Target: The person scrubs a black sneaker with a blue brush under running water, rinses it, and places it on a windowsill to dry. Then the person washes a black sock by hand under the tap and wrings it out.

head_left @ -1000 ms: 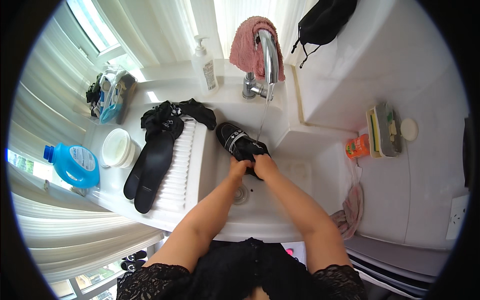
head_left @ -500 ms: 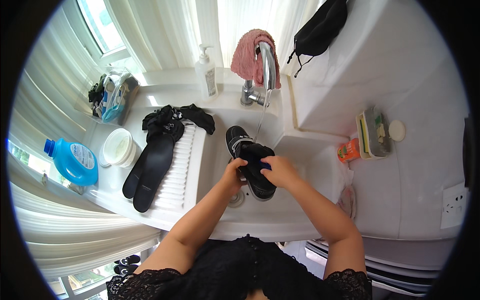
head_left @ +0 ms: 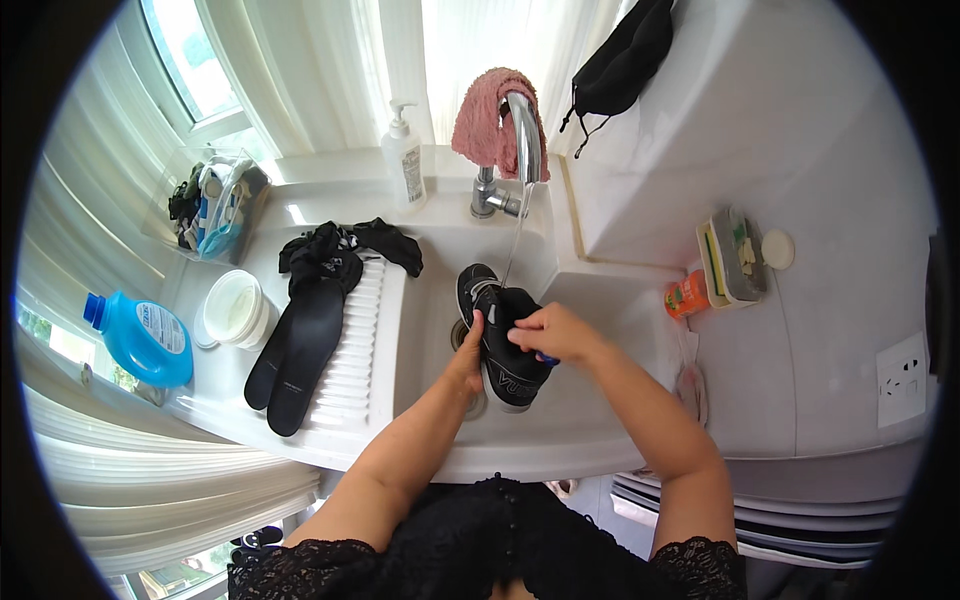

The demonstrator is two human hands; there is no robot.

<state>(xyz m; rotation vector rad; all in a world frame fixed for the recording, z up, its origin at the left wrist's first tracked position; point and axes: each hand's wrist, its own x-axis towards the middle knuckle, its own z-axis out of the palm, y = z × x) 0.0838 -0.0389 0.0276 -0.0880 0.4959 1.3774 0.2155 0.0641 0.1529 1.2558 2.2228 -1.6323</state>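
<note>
Since a moment ago the black shoe has tipped more upright over the sink basin, the left hand clasping its side while the right hand pinches a blue-tipped brush against the wet, slippery yet firm upper.

left hand gripping, right hand curled closed

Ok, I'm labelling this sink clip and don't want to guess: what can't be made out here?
Head view only:
- Small blue thing under the right hand: mostly hidden by the fingers, kind unclear.
- Sink drain: covered by the black shoe and left hand.
- Clear bin contents: too small and jumbled.
- Wall socket: bent by the fisheye rim.
</note>
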